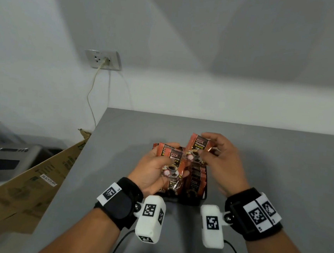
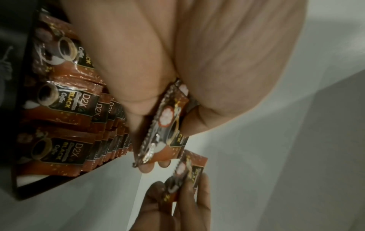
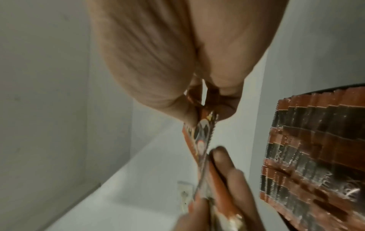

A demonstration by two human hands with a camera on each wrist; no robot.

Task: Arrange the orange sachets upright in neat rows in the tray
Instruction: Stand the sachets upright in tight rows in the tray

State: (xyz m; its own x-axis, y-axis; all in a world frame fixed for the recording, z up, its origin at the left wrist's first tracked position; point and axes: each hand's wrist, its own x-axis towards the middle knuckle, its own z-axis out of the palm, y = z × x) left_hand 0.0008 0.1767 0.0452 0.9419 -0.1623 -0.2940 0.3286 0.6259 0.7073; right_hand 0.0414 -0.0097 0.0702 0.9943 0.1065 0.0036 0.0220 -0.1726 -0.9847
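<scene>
My left hand grips a small bunch of orange D2X coffee sachets just above the black tray. Beside it, my right hand pinches a single orange sachet, held up over the tray's far end. Rows of upright sachets fill the tray. The left wrist view shows my left fingers round the bunch, the tray rows and the right hand's sachet. In the right wrist view the single sachet is seen edge-on between thumb and fingers.
The tray stands near the front of a grey table against a white wall. A flattened cardboard box leans at the table's left edge. A wall socket with a cable hangs at the left, above a grey appliance.
</scene>
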